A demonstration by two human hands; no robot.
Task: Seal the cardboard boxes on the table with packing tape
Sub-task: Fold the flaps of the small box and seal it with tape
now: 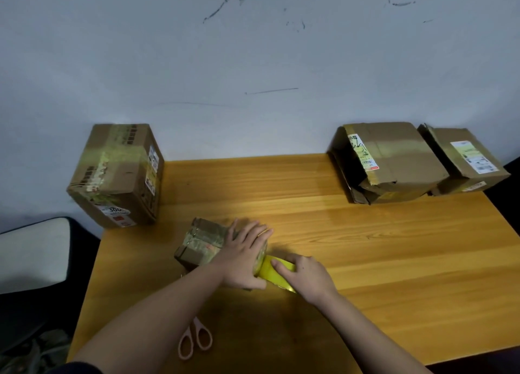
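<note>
The small cardboard box (201, 245) lies near the front centre of the wooden bench (365, 261), close to the person. The left hand (243, 256) rests on top of its right end, fingers spread over the top and thumb wrapped down the near side, so the box is held steady. The right hand (305, 276) grips a roll of yellow packing tape (274, 269), fingers curled over the roll; the roll sits just beside the box's right end, touching or nearly touching the left hand. Whether a strip already bridges roll and box cannot be told.

Handling, as judged: the small box appears light and moderately stiff, with worn, previously taped faces. It is likely to slide on the smooth bench unless pressed down from above. Take hold across the top, clear of the seam to be taped. The tape film is thin and adhesive; keep it taut to avoid folds.

Containers:
- Small box: flaps down; contents not visible.
- Large taped box (118, 173): stands at the far left, at the bench edge by the wall; closed, contents not visible.
- Two boxes at the far right: the torn box (391, 162) has a gaping, ragged left end and front edge, interior dark; the labelled box (464, 159) beside it touches or nearly touches it, with its lid apparently down.

Pink-handled scissors (195, 341) lie on the bench near the front edge, between the forearms, available for cutting the strip.
</note>
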